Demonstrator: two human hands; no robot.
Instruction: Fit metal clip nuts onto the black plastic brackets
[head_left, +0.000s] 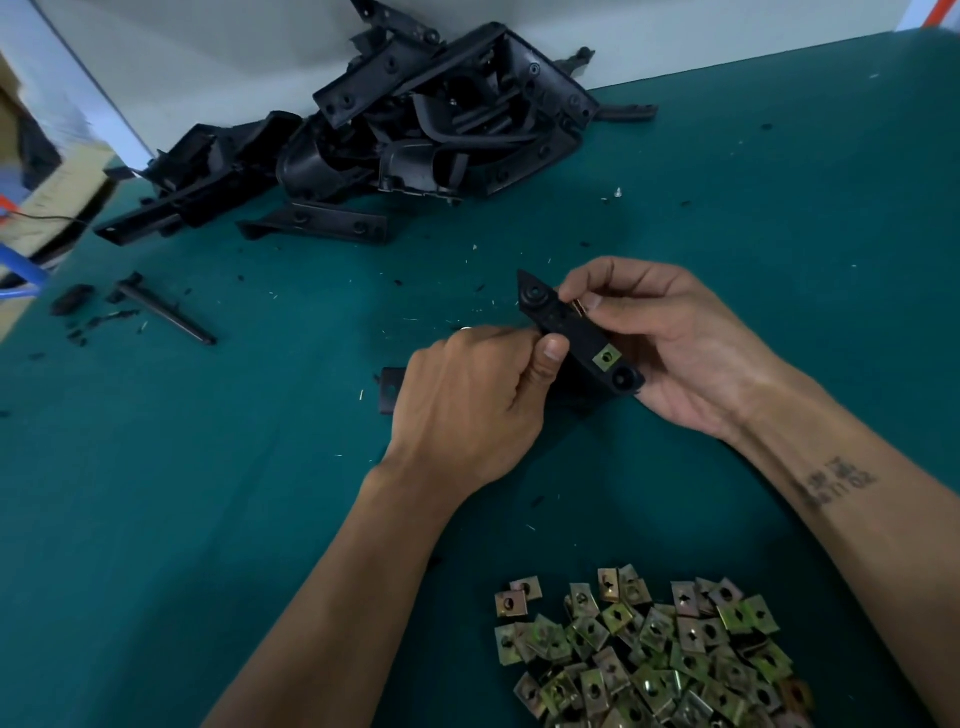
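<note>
Both hands are up over the middle of the counter (779, 218), working one black plastic bracket (576, 332) between them. The left hand (467, 405) is curled round the bracket's near-left side, thumb pressed on its upper face. The right hand (670, 338) cradles the far end from beneath while its thumb and forefinger pinch a brass-coloured clip nut (578, 308) right at the bracket's edge — this one is going on now, by my reading. One fitted clip nut (607, 358) already sits near the bracket's lower end, its hole showing.

To do this step well: keep the left hand firm so the bracket can't twist, line the nut's open mouth square to the edge, and push straight in until its hole sits over the bracket's hole. A skewed start would likely jam or spread the clip. Whether the nut is seated yet I cannot tell — fingers cover it.

No bin or tray anywhere. The supply of loose clip nuts (654, 654) lies in a heap straight on the green surface at the near edge, just right of centre. The pile of black brackets (415, 119) sits against the far edge, left of centre, also loose. A black rod (166, 312) and plastic scraps lie towards the left edge.
</note>
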